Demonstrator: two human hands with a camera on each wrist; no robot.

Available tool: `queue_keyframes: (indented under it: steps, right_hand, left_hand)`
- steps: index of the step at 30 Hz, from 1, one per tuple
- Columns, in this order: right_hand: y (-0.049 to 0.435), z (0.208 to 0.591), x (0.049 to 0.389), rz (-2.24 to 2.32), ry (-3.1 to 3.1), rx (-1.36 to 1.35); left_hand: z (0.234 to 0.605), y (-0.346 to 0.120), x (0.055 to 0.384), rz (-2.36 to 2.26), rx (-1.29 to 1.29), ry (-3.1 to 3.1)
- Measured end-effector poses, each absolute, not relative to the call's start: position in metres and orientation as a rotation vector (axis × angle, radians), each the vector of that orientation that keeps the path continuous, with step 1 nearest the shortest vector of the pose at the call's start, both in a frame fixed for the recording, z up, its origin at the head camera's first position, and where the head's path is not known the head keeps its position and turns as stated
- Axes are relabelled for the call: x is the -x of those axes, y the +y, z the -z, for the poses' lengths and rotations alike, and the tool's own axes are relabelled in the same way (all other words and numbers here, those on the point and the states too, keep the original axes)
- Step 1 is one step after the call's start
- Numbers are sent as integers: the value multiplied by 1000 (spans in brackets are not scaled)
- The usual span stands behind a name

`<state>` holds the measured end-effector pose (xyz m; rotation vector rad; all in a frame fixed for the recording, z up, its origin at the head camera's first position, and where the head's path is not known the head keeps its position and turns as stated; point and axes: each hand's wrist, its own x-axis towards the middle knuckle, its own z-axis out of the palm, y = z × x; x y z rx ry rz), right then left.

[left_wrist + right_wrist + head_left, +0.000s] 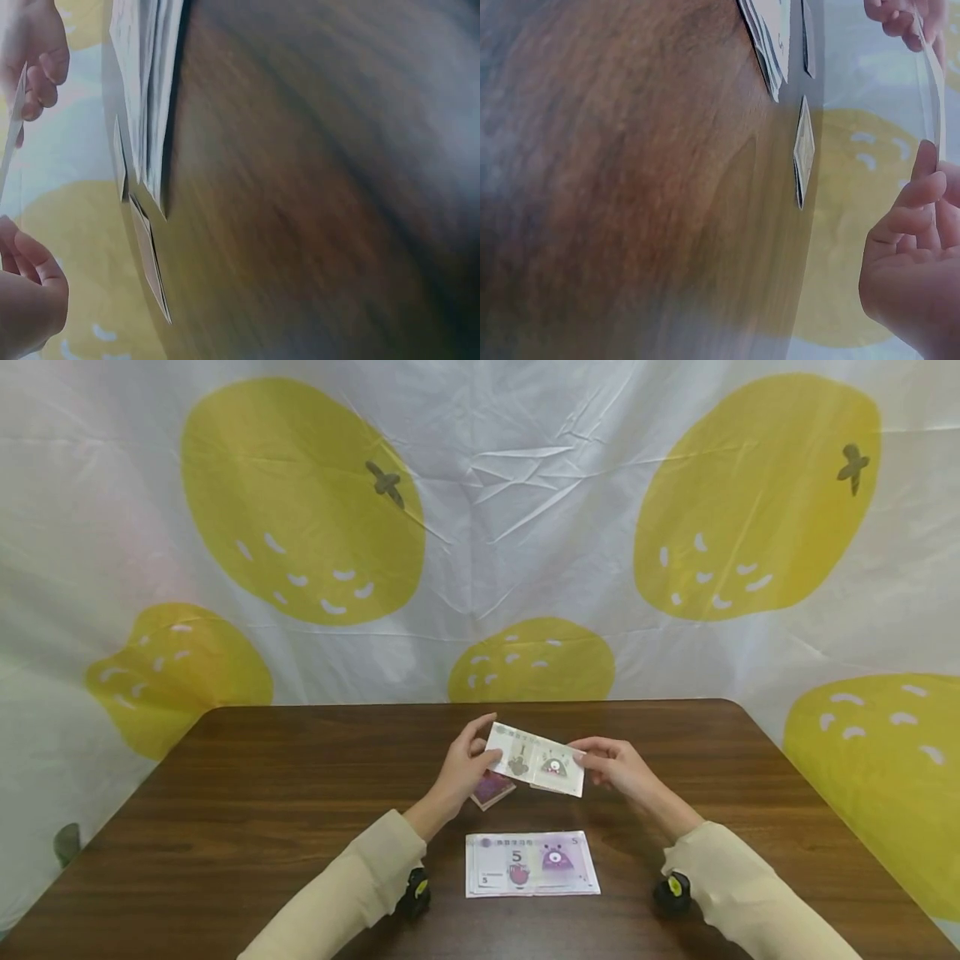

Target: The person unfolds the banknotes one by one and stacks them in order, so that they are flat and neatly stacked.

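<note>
A pale play banknote (536, 762) printed with a 1 and a green cartoon figure is held up above the table, tilted down to the right. The left hand (459, 770) pinches its left end, thumb on the printed face. At the opposite end, the right hand (622, 768) grips the edge between thumb and fingers. Below the hands lies a loose stack of purple 5 play banknotes (532, 864). A purple-red note or pile (492, 790) shows partly behind the held banknote. In the right wrist view another flat paper pile (804, 154) lies beyond the stack.
The brown wooden table (247, 827) extends on both sides of the arms. A white cloth with yellow fruit shapes (525, 527) hangs behind its far edge. Dark wrist devices (672, 892) sit under both cream sleeves (750, 893).
</note>
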<state>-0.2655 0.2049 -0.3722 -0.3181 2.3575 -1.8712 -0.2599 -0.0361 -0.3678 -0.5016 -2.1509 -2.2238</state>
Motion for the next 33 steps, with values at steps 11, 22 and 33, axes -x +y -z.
queue_keyframes:
  steps: [11,22,33]
  right_hand:
    - [209,372,260,1795,2302,380]
    - [212,376,256,1703,2305,477]
    - [214,379,246,1597,2307,578]
  left_hand:
    - [383,-46,265,2262,549,-2236]
    - [383,-53,254,2160,514,-2389]
    - [384,-61,244,1962,741,-2550]
